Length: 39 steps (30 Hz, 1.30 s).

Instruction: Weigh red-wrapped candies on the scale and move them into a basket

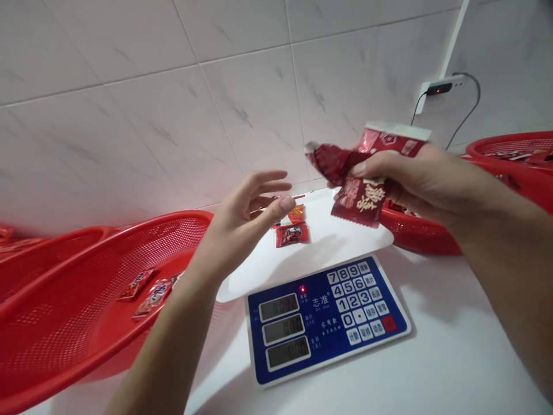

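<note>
My right hand [415, 178] grips a bunch of dark red snack packets [360, 173] above the far right of a white scale platter [311, 253]. My left hand [246, 216] hovers open over the platter's left side, fingers spread and holding nothing. Two small red packets [292, 227] lie at the back of the platter, just past my left fingertips. The scale's blue keypad panel [328, 320] with three displays faces me below both hands.
A large red mesh basket [52, 346] at the left holds a few red packets [147, 291]. More red baskets [514, 150] stand at the right behind my right arm. A tiled wall rises close behind, with a power socket [440, 89] and cable.
</note>
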Each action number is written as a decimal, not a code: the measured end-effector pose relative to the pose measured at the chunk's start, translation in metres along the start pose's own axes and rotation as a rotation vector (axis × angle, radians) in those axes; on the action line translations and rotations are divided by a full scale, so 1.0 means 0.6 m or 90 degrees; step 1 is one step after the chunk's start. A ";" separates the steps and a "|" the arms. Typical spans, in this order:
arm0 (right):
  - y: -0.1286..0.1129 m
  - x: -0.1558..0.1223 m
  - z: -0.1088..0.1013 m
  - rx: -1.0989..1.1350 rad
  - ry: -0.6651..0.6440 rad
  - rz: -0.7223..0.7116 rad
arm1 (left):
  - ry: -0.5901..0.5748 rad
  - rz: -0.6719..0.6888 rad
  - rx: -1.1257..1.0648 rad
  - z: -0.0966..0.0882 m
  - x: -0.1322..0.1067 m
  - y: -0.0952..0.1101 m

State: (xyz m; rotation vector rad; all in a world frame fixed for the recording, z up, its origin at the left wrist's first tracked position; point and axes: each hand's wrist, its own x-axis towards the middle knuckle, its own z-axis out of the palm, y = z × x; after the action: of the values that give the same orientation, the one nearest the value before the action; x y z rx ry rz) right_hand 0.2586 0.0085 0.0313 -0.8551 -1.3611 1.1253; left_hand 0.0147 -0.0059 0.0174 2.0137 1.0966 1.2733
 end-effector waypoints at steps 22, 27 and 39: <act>0.045 0.013 0.024 0.082 -0.353 0.187 | -0.066 0.012 -0.041 0.010 0.003 0.009; 0.037 0.010 0.018 0.028 -0.325 0.175 | 0.021 -0.008 0.053 0.008 0.000 0.006; 0.023 -0.007 0.022 -0.066 -0.302 0.102 | -0.125 -0.101 -0.079 0.003 0.005 0.004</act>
State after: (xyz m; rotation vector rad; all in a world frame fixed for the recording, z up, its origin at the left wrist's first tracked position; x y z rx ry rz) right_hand 0.2446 0.0063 0.0179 -0.8117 -1.7751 1.4543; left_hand 0.0176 -0.0048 0.0199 1.8740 1.0356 1.0150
